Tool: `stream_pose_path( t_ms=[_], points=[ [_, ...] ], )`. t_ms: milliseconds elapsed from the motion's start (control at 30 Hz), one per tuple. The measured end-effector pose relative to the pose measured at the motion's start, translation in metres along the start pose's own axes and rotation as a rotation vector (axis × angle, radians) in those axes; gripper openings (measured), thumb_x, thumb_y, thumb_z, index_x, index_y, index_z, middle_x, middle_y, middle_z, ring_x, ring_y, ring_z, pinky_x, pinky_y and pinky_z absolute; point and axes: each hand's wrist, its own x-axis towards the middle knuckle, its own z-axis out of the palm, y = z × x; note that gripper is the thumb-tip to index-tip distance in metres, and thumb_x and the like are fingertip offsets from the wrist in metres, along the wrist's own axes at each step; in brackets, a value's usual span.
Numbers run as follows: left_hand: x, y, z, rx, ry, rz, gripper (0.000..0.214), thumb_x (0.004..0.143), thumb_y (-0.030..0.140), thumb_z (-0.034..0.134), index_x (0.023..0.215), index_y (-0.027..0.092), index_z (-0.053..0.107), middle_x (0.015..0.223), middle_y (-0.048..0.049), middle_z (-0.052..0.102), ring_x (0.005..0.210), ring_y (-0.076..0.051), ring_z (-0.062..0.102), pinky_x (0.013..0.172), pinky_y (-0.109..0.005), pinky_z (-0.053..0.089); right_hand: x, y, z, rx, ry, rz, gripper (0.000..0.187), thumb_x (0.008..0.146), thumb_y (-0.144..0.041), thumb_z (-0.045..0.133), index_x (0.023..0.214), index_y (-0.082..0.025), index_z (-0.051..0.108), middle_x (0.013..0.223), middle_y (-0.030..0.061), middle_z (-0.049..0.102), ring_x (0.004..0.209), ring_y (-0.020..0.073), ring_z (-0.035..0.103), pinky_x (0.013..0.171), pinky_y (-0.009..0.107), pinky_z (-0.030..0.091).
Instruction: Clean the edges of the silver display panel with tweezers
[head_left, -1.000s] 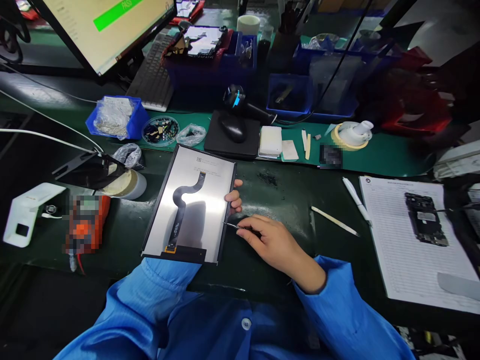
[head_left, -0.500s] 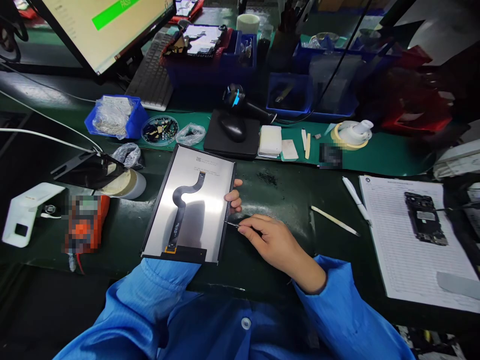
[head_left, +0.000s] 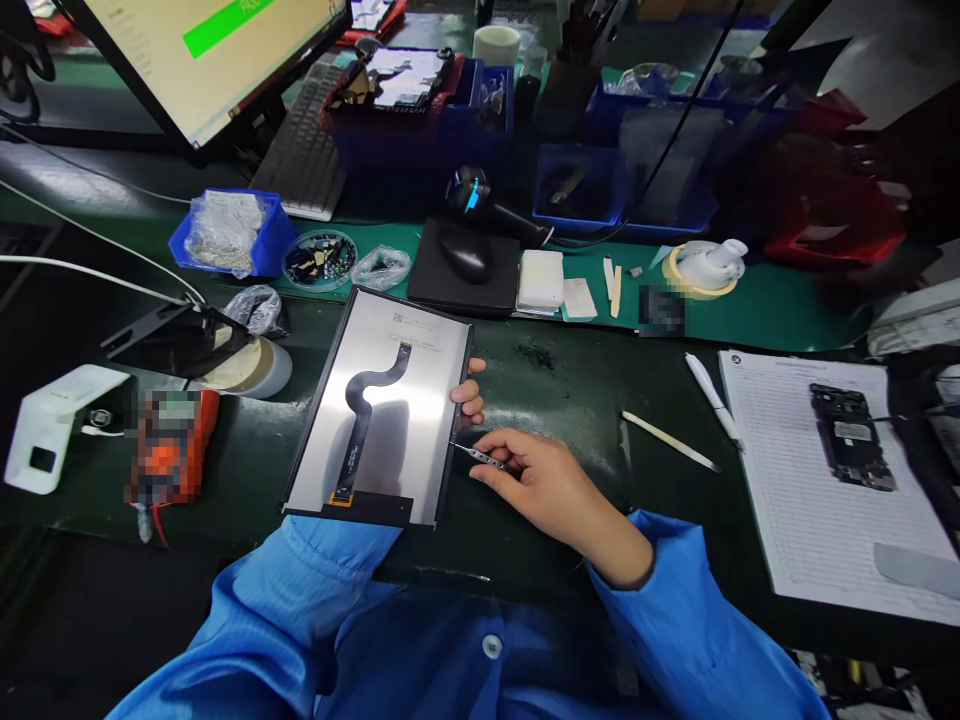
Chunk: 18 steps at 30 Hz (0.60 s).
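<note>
A tablet display panel (head_left: 431, 400) with a silvery back is held tilted above the bench by my left hand (head_left: 469, 395). That hand reaches under the panel, and only its fingertips show, curled round the right edge. A black curved ribbon cable (head_left: 360, 405) runs down the panel's back to a black strip at the lower end. My right hand (head_left: 544, 480) pinches a pair of metal tweezers (head_left: 487, 458) with holes in the grip. The tips meet the panel's right edge, just below my left fingertips.
A pale stick (head_left: 670, 441), a white pen (head_left: 712, 400) and a printed sheet (head_left: 795, 520) with a circuit board (head_left: 851, 435) lie to the right. An orange meter (head_left: 196, 450) is at the left. A black mouse (head_left: 465, 252) and a scanner (head_left: 499, 210) sit behind the panel.
The fingers of my right hand have opened out a little and shifted along the tweezers, so more of the grip shows. The panel and my left hand have hardly moved.
</note>
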Motion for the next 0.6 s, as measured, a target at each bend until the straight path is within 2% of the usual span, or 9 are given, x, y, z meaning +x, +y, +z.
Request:
stream_pose_path(
  t_ms=[100,200,267,400,500,600],
  points=[
    [0.0011,-0.0001,0.0001,0.004,-0.006,-0.005,0.096,0.081,0.081,0.052,0.14,0.005,0.041,0.116,-0.0188,0.054,0.135,-0.047,0.034,0.105,-0.071,0.034,0.0007,-0.0001,0.0001,-0.028,-0.007,-0.041,0.004,0.093,-0.025,0.069,0.097,-0.024,0.071,0.086,-0.0012,0.074,0.076,0.0163,0.068,0.07,0.029,0.05],
    [0.0034,0.0005,-0.0003,-0.008,-0.024,-0.036,0.095,0.082,0.079,0.053,0.14,0.006,0.04,0.115,-0.0182,0.055,0.135,-0.046,0.035,0.106,-0.071,0.033,0.0009,0.0001,-0.0004,-0.05,-0.003,-0.1,0.012,0.099,-0.025,0.061,0.097,-0.023,0.072,0.093,0.0009,0.075,0.085,0.0176,0.069,0.077,0.031,0.05],
    [0.0033,0.001,-0.0002,-0.023,-0.033,-0.037,0.095,0.082,0.08,0.052,0.139,0.006,0.043,0.113,-0.0177,0.056,0.135,-0.046,0.036,0.106,-0.069,0.035,0.0004,-0.0003,-0.0004,-0.026,-0.002,-0.075,0.011,0.099,-0.026,0.061,0.098,-0.024,0.072,0.09,0.0003,0.075,0.081,0.0171,0.069,0.074,0.03,0.05],
    [0.0007,0.001,0.0018,-0.035,-0.02,-0.014,0.098,0.078,0.084,0.053,0.137,0.006,0.046,0.108,-0.0176,0.057,0.135,-0.048,0.035,0.105,-0.069,0.038,0.0001,-0.0009,0.0006,0.02,-0.012,0.012,0.011,0.091,-0.028,0.072,0.102,-0.024,0.07,0.079,-0.0021,0.073,0.068,0.0156,0.066,0.063,0.028,0.049],
    [0.0013,0.0012,0.0041,-0.027,0.0,-0.029,0.098,0.076,0.083,0.055,0.137,0.006,0.045,0.105,-0.0168,0.056,0.134,-0.048,0.035,0.104,-0.07,0.037,0.0011,-0.0001,0.0004,-0.021,-0.009,-0.048,0.006,0.095,-0.027,0.067,0.099,-0.024,0.071,0.088,0.0005,0.075,0.078,0.0175,0.069,0.072,0.03,0.051],
    [0.0021,0.0024,0.007,-0.02,0.007,-0.031,0.099,0.077,0.083,0.055,0.138,0.006,0.043,0.104,-0.0161,0.055,0.133,-0.047,0.036,0.105,-0.07,0.036,0.0011,0.0003,-0.0006,-0.049,-0.005,-0.083,0.014,0.1,-0.027,0.059,0.099,-0.025,0.072,0.095,0.0019,0.076,0.085,0.0186,0.069,0.078,0.033,0.051]
  ],
)
